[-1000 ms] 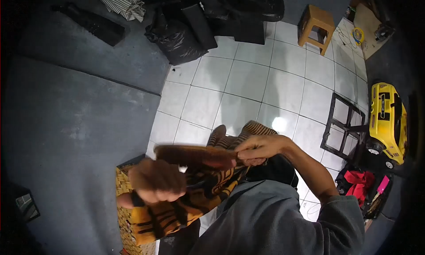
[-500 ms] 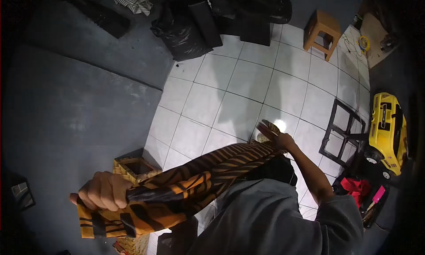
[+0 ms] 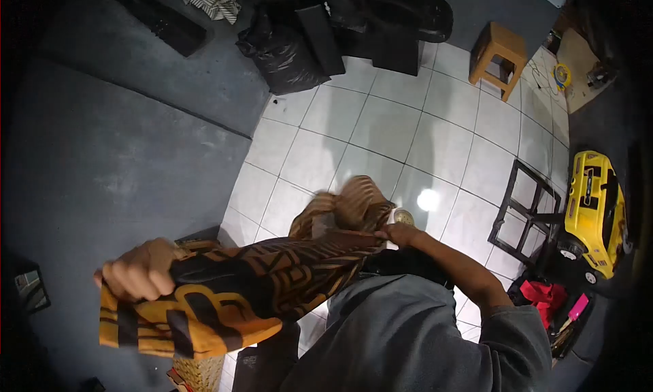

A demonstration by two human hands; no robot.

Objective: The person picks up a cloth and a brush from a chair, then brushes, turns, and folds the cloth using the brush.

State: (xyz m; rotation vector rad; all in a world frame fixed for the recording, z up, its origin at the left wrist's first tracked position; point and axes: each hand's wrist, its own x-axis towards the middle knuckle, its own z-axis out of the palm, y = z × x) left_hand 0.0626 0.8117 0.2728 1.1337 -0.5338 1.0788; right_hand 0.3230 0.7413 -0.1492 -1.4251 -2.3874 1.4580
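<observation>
The cloth [image 3: 252, 283] is extended before the body between the left hand [image 3: 141, 271] and the right hand [image 3: 400, 235], and one part of it is seen ahead and to the left of the right hand. By its left part, the woven basket [image 3: 209, 373] is partly covered from view. Far ahead, the garbage bag [image 3: 284, 60] is placed at the left border of the tiled floor [image 3: 381, 123]; the stool [image 3: 508, 43] is placed at the right. Nearer, the frame [image 3: 532, 212] is laid just left of the toy car [image 3: 590, 201].
</observation>
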